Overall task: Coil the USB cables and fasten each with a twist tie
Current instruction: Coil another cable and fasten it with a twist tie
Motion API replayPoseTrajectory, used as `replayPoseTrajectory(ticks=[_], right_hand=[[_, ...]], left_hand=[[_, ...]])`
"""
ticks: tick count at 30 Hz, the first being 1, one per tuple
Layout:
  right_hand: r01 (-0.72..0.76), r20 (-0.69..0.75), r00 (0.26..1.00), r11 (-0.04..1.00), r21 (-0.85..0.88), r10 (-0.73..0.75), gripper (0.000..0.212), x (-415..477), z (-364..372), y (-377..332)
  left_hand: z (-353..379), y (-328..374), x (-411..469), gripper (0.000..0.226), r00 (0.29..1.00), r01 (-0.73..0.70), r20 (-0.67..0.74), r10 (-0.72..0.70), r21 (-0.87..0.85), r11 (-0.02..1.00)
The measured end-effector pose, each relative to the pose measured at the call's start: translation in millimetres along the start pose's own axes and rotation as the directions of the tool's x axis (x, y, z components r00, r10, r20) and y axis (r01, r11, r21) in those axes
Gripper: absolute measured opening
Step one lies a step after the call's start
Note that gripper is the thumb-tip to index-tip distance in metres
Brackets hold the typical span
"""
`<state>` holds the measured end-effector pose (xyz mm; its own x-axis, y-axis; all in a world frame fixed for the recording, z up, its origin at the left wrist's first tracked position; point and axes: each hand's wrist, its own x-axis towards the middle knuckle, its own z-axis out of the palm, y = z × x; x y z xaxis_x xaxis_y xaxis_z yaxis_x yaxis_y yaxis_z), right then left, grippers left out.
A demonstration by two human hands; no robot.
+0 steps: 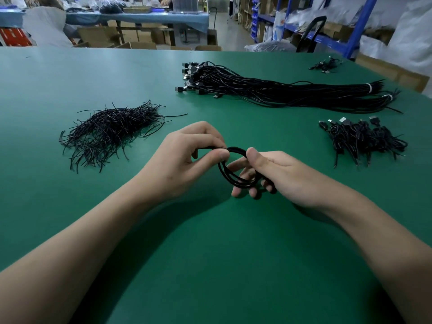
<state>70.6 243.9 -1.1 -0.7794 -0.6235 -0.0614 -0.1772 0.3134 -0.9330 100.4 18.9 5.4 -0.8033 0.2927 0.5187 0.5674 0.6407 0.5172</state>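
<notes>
A person's two hands hold a black USB cable wound into a small coil of several loops, just above the near middle of the green surface. The left hand pinches the top of the coil, thumb pressed against its curled fingers. The right hand grips the right side of the same coil: its thumb lies on top of the strands, and its fingers pass through the loop and curl beneath it. The cable's plugs cannot be made out.

To the left, a little farther off, lies a loose heap of black twist ties, well apart from the hands. Far and to the right stretches a long bundle of uncoiled black cables, its plugs fanned out at the left end and its right end bound with white bands. At the right, nearer than that bundle, sits a pile of coiled cables with plugs sticking up. A small cluster of cables lies at the far right edge of the surface.
</notes>
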Motion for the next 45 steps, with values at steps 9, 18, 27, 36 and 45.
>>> replayPoseTrajectory(ticks=[9,18,27,36,45], right_hand=[[-0.233,0.386,0.918,0.914,0.333,0.093,0.068,-8,-13,-3],[-0.130,0.261,0.965,0.898,0.419,0.018,0.036,-3,-3,-2],[0.039,-0.150,0.958,0.625,-0.780,-0.246,0.030,1,3,3],[0.080,-0.063,0.966,0.523,-0.849,-0.250,0.037,-4,6,-11],[-0.057,-0.250,0.882,0.436,-0.898,-0.399,0.056,5,1,-14]], left_hand=[[3,10,1,0.020,0.997,-0.067,-0.042,0.065,-0.042,0.997],[2,10,2,0.021,0.976,-0.156,-0.134,0.173,0.126,0.980],[-10,13,12,0.059,0.952,-0.019,0.288,-0.107,0.403,0.915],[18,15,24,0.056,0.802,0.379,0.535,-0.266,-0.112,0.919],[29,6,17,0.045,0.950,0.232,0.229,-0.211,-0.066,0.971]])
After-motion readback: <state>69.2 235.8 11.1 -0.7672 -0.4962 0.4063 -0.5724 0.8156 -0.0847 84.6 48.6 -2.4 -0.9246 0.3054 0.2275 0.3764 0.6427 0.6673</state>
